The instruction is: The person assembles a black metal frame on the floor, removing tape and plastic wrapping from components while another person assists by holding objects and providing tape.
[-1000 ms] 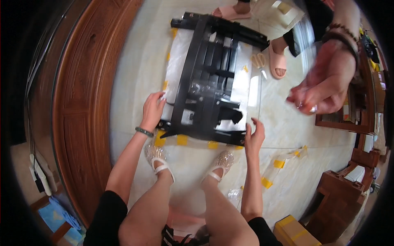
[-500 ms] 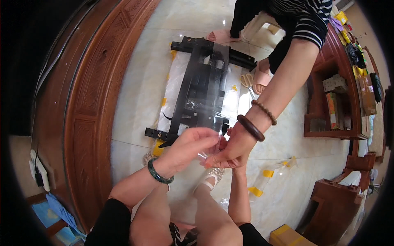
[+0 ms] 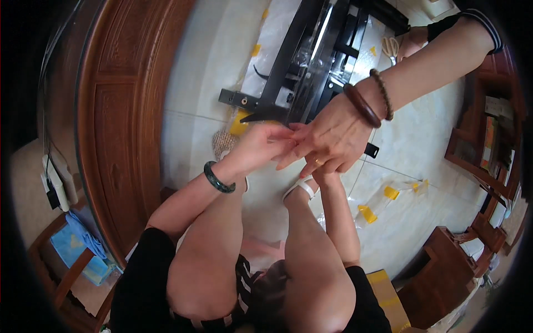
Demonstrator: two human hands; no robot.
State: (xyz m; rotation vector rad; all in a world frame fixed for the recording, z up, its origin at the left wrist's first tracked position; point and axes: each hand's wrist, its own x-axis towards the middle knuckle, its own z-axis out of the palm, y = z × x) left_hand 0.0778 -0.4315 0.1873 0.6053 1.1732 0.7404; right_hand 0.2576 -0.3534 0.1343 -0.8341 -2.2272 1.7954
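My left hand (image 3: 267, 141), with a dark green bangle at the wrist, is closed in a pinch, thumb and fingers together. A strip of clear plastic film (image 3: 317, 72) runs down to these fingertips; its end among the fingers is hard to make out. Another person's hand (image 3: 338, 133), wearing a brown bangle, beads and a ring, reaches in from the upper right and touches my left fingertips. My right hand (image 3: 327, 176) lies beneath that hand, its fingers hidden. Beyond our hands, a black metal frame (image 3: 276, 83) lies on the floor, partly under the film.
White foam wrapping with yellow tape (image 3: 255, 50) lies under the frame. Scissors (image 3: 390, 47) rest at its right. Clear plastic with yellow tape (image 3: 391, 192) lies on the tiles. A carved wooden cabinet (image 3: 119, 111) stands left, a cardboard box (image 3: 387, 297) at lower right.
My view has shifted, so the frame sits higher and farther right. The other person's hand has turned palm down and now covers my right hand. My left hand stays pinched.
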